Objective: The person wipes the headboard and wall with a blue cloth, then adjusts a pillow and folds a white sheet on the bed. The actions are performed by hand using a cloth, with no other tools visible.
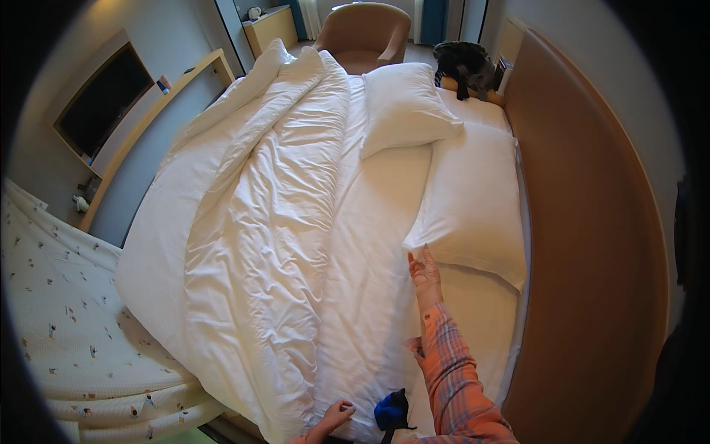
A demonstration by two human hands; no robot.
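My right hand [425,271], in an orange plaid sleeve, reaches over the bed. Its fingertips are at the near left corner of a white pillow [477,194]; whether they grip the cloth is unclear. Low in the picture, my left hand [337,414] rests over the white bed sheet [360,355], loosely curled with nothing seen in it. Between that hand and the right sleeve lies a small blue and black item [391,410], not clear in kind. Part of another hand [416,348] shows beside the sleeve; whose it is cannot be told.
A rumpled white duvet [277,211] is pushed leftward. Another pillow [402,108] lies farther back. A brown headboard [582,250] bounds the right; patterned fabric [83,333] hangs at left. An armchair [363,33] and a dark bag [466,64] stand beyond, a television [105,100] on the wall.
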